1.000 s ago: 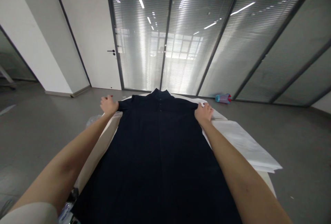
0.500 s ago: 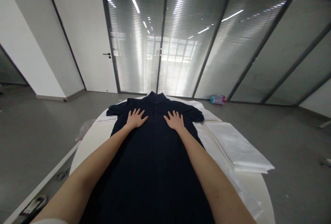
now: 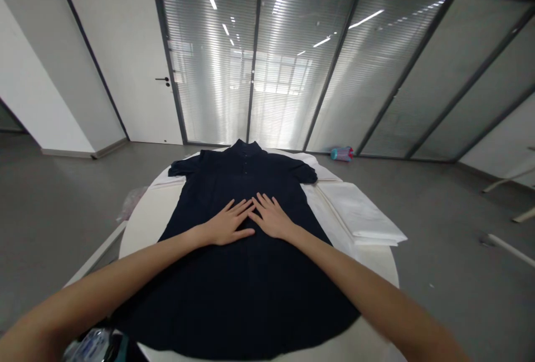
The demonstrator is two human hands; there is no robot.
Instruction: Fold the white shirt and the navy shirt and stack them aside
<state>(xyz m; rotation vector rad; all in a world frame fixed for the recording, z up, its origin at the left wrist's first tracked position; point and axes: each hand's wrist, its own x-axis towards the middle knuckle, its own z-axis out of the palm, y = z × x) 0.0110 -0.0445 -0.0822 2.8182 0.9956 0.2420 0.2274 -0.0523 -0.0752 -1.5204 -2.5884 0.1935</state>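
Observation:
A dark navy short-sleeved dress (image 3: 246, 273) with a buttoned collar lies spread flat on a round white table (image 3: 144, 220), collar pointing away from me. My left hand (image 3: 228, 224) rests flat on the middle of the dress, fingers stretched out and pointing right. My right hand (image 3: 271, 218) lies flat beside it, fingers spread and pointing left. The fingertips of both hands meet at the dress's centre line. Neither hand holds anything.
Folded white cloth (image 3: 361, 217) lies on the table's right side. A teal and pink bottle (image 3: 343, 153) lies on the grey floor by the glass partition. A crumpled plastic bag (image 3: 131, 201) sits on the floor at left. A white door (image 3: 137, 72) stands behind.
Both hands left the sleeve ends, moved in onto the chest, then slid down toward me to the middle of the dress until their fingertips met.

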